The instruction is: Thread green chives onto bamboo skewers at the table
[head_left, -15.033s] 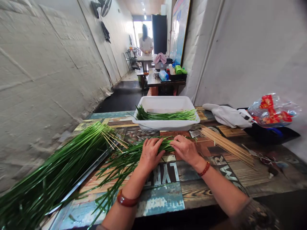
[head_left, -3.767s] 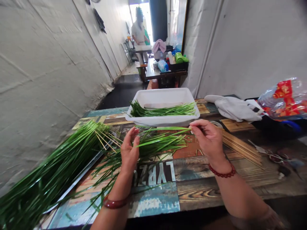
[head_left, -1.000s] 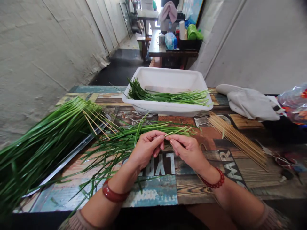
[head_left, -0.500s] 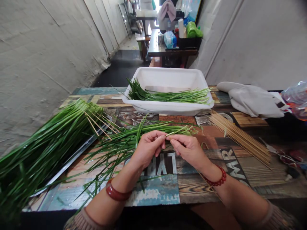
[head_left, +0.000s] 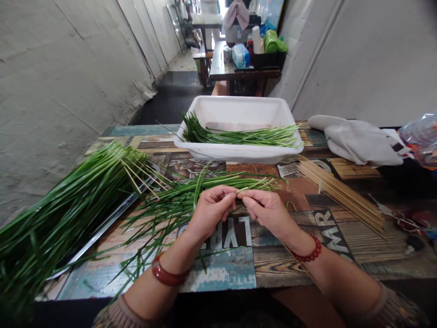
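Chive stalks [head_left: 205, 193] lie on the table [head_left: 273, 266], long axis running left to right, just beyond both hands. Left hand [head_left: 211, 212] and right hand [head_left: 268, 212] meet at the middle, fingertips pinching one stalk's pale end.

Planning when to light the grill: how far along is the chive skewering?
Done: one layer of chives in the white tub. In hand: left hand and right hand pinch stalks from the loose bunch. Left: the big chive heap and most bamboo skewers.
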`<state>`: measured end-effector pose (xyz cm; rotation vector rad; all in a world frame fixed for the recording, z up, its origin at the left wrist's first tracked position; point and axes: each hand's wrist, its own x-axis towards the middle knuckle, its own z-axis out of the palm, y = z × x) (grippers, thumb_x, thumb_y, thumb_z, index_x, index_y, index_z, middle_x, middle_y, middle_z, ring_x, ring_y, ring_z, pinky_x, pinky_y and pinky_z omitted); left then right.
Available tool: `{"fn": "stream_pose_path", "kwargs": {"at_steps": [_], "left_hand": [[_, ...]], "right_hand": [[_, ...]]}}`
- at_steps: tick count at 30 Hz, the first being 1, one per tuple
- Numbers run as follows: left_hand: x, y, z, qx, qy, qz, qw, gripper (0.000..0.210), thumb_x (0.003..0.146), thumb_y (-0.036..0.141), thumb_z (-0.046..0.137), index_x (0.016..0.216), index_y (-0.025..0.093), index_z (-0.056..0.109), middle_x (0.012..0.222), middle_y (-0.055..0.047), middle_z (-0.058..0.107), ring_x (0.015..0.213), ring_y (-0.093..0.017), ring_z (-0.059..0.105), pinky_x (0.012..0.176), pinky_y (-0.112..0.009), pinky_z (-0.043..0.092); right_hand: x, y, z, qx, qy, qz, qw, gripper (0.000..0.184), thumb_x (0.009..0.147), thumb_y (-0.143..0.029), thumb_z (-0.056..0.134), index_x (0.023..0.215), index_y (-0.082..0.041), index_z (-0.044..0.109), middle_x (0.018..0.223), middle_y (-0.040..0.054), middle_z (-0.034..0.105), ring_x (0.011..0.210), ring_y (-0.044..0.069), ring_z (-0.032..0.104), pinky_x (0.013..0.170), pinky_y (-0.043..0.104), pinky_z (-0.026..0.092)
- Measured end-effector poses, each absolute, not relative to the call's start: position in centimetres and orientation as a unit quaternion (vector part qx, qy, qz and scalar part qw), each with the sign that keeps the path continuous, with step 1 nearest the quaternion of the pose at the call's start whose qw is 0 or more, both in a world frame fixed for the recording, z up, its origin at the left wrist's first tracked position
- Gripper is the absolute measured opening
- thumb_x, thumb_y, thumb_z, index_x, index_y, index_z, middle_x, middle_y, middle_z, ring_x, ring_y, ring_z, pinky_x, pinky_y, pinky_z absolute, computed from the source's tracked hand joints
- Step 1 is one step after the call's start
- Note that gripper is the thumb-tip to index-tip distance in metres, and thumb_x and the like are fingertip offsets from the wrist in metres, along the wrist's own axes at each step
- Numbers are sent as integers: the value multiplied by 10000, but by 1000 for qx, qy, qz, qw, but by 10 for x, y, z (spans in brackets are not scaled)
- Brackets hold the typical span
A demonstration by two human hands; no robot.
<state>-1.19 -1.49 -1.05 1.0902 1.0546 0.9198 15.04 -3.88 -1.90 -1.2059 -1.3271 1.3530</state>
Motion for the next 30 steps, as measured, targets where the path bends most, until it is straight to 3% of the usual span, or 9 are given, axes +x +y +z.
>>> {"fn": "stream_pose_path", "kwargs": {"at_steps": [15, 24, 27, 30], "left_hand": [[-10, -17, -9, 555, 470, 409, 551, 201, 785, 313, 661, 840, 126, 710, 602, 12, 606, 424, -42, 426, 396, -157, 339], [-11, -19, -12, 546, 467, 404, 566, 241, 790, 356, 671, 830, 118, 659, 623, 7, 603, 416, -52, 454, 380, -164, 368], [-12, -18, -11, 562, 470, 405, 547, 236, 802, 354, 660, 809, 119, 649, 622, 7, 602, 419, -53, 455, 390, -168, 369], [-13, -18, -12, 577, 467, 402, 536, 233, 821, 352, 644, 800, 121, 639, 622, 8, 597, 428, -52, 455, 407, -169, 366]], "right_hand": [[149, -40, -21, -490, -557, 511, 433, 306, 895, -380, 529, 985, -151, 711, 500, -59, 451, 421, 75, 357, 417, 203, 299], [149, -39, -24, -507, -583, 457, 440, 216, 894, -347, 543, 848, -162, 644, 515, -48, 505, 454, 83, 420, 459, 213, 333], [147, -40, -24, -499, -541, 498, 459, 210, 869, -344, 580, 989, -172, 576, 510, -76, 491, 422, 79, 409, 423, 203, 314], [146, -42, -24, -488, -534, 510, 466, 413, 874, -315, 573, 1253, -183, 476, 509, -98, 478, 418, 82, 410, 417, 194, 309]]}}
